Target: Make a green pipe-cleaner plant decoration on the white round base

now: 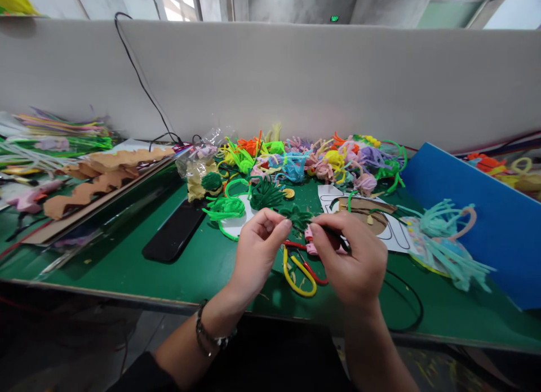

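Observation:
Both hands meet above the green table (127,268), near its front edge. My left hand (257,245) pinches the edge of a dark green pipe-cleaner tuft (296,216) between thumb and fingers. My right hand (350,254) is closed on the same tuft from the right, and a small pink piece (310,241) shows under its fingers. Just below the hands lie yellow-handled scissors (298,276) with a red part beside them. A beaded bracelet (209,333) is on my left wrist.
A heap of coloured pipe-cleaner shapes (313,158) runs along the back by the grey partition (296,76). A black phone (173,231) lies left of centre. Brown cut-out cardboard (105,172) sits at left, a blue board (477,212) and a turquoise tuft (448,240) at right.

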`<state>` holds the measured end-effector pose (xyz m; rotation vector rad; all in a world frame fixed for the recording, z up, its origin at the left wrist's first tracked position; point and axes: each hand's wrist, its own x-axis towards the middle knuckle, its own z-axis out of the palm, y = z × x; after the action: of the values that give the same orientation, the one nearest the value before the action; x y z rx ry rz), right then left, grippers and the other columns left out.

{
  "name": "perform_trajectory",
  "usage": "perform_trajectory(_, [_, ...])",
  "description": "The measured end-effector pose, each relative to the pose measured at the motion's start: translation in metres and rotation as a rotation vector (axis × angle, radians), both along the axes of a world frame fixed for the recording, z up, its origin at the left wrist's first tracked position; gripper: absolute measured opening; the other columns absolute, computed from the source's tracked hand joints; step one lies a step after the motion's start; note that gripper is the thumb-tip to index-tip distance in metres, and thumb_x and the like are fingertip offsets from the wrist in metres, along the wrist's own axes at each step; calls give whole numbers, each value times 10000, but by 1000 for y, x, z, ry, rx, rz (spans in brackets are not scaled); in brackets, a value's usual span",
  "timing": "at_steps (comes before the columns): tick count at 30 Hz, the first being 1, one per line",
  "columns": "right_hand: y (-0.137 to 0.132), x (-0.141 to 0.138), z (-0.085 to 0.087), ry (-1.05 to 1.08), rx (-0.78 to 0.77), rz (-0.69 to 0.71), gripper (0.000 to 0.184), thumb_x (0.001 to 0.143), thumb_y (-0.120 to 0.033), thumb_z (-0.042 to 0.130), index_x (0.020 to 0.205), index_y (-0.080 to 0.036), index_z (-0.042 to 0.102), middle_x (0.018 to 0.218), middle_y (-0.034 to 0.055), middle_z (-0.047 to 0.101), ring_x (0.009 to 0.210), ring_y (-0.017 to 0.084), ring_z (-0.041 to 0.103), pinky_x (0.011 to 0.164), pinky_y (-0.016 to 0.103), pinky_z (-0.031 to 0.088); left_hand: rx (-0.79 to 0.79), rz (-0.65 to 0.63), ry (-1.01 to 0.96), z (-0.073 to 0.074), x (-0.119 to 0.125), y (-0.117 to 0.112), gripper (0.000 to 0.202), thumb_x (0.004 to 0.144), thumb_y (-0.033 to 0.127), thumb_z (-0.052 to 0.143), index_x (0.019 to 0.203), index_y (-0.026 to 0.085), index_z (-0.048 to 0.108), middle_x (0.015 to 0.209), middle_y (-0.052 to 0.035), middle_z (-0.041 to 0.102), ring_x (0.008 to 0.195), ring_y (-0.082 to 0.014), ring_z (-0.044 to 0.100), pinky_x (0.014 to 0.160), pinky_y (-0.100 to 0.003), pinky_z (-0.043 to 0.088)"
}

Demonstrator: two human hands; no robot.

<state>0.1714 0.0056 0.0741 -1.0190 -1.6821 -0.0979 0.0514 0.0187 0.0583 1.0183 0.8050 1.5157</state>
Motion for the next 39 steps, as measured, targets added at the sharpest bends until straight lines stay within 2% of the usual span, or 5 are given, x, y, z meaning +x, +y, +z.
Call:
perform_trajectory(16, [2,2,0,-16,-42,45,35,755,-160,551,766,-188,569,633,-34,558,536,73,483,494,210,403,38,25,-21,-4,-1,3,164,677,262,622,607,174,503,483,70,395,461,-44,350,475,-157,322])
perform_trajectory(22, [-5,3,3,-12,33,151,124,730,-91,560,806,-189,563,677,-25,563,614,84,507,526,214,411,296,99,80,-4,-5,1,107,711,231,595,680,177,508,557,57,435,460,-42,374,422,-153,321])
perform_trajectory(25, [-9,4,5,-81,95,220,195,720,-57,559,862,-190,565,732,-7,569,668,97,522,594,243,445,530,182,216,-2,-11,0,36,743,193,566,724,180,538,664,28,498,552,-56,441,484,-168,371])
perform_trajectory(30, [-19,4,3,-88,242,178,246,700,-44,584,872,-220,588,729,-6,542,665,111,517,667,304,462,887,343,377,-2,-20,-3,69,738,160,586,802,179,568,708,9,551,663,-82,487,585,-195,410])
perform_trajectory(39, [-34,1,1,-59,294,178,244,716,-65,556,848,-263,609,723,-14,539,668,116,520,661,307,459,1024,363,384,-2,-24,-16,122,761,245,576,842,156,555,721,-9,565,696,-98,519,616,-211,435])
